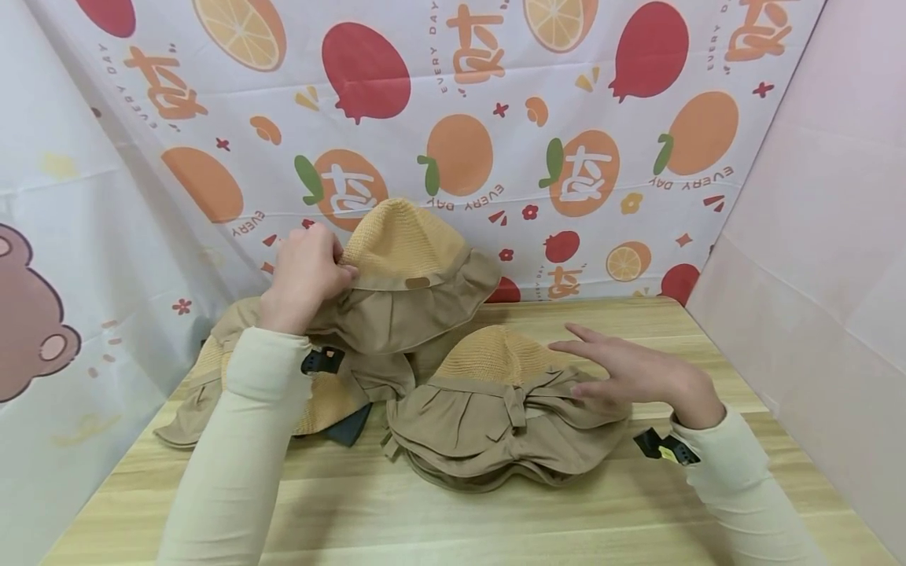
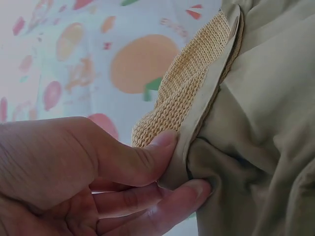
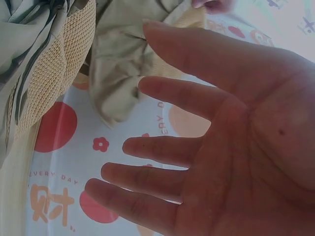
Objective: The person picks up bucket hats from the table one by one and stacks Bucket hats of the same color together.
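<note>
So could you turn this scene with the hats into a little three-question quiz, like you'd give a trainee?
1. True or false: the left hand pinches the lifted hat where its woven crown meets the cloth brim.
2. The right hand is: A) gripping a hat, B) open with fingers spread above the hat with the bow, C) flat on the bare table.
3. Fill in: behind the left forearm a third hat lies on the ____.

Key
1. True; the left wrist view shows thumb and fingers closed on that seam.
2. B.
3. Table.
</note>
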Demonstrator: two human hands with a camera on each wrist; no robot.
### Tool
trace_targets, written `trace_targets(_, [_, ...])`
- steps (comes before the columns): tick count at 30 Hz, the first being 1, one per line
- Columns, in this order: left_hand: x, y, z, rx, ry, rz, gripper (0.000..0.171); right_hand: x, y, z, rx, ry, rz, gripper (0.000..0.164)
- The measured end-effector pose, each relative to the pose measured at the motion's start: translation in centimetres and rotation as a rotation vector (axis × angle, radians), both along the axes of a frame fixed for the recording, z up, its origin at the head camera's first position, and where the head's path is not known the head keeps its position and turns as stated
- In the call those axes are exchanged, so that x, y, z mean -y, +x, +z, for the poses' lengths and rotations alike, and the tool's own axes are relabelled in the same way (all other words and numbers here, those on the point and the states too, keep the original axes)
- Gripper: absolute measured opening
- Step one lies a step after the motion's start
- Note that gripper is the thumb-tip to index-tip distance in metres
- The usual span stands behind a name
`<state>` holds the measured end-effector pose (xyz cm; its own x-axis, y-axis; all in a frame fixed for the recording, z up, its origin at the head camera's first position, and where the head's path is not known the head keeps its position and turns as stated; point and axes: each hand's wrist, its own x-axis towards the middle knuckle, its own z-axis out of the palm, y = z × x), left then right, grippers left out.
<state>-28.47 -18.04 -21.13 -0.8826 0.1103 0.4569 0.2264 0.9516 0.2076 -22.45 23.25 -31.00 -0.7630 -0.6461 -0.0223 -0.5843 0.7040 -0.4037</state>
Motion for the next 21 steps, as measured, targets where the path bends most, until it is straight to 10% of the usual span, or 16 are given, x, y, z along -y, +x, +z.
trace_targets(21, [-2.7,5.3,1.1,-0.022,0.077,-0.104,0.011,-0.8,0.5,2.1,-0.273,0.020,-0.204,0.038])
